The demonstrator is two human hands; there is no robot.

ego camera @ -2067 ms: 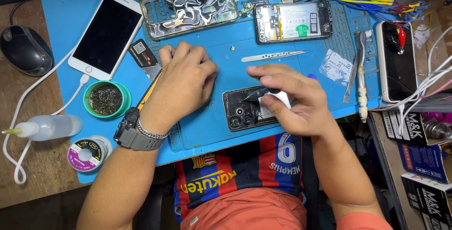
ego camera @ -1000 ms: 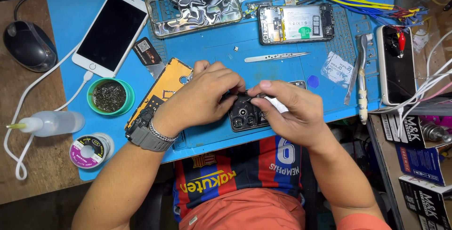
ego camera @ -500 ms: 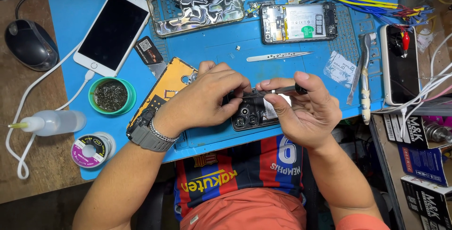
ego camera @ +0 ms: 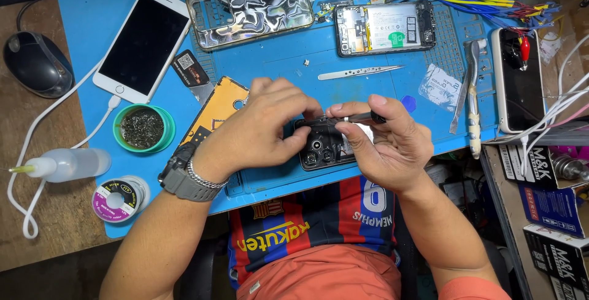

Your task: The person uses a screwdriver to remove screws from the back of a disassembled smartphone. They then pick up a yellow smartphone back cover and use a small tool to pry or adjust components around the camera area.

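Your left hand [ego camera: 270, 125] lies curled over the top of the dark phone [ego camera: 322, 146], fingers bent and pressing down on its upper edge to pin it to the blue work mat [ego camera: 276, 61]. The phone sits near the mat's front edge, just ahead of your torso, with its camera cluster showing between your two hands. Your right hand [ego camera: 383, 143] is closed in a pinch — thumb and forefinger grip a slim dark tool with a silver tip [ego camera: 362, 118], held almost level, its tip at the phone's top edge. What the tip touches is hidden by your fingers.

Under your left wrist lies an orange-backed phone panel [ego camera: 218, 110], partly covered. Farther back on the mat sit steel tweezers [ego camera: 359, 73], an opened phone with its battery exposed [ego camera: 383, 28], and a clear phone case [ego camera: 251, 10]. A white phone [ego camera: 142, 47] rests face up at the left, a cable plugged into it — beside it a green tin [ego camera: 144, 128], with a solder spool [ego camera: 116, 199] at the mat's near left corner.
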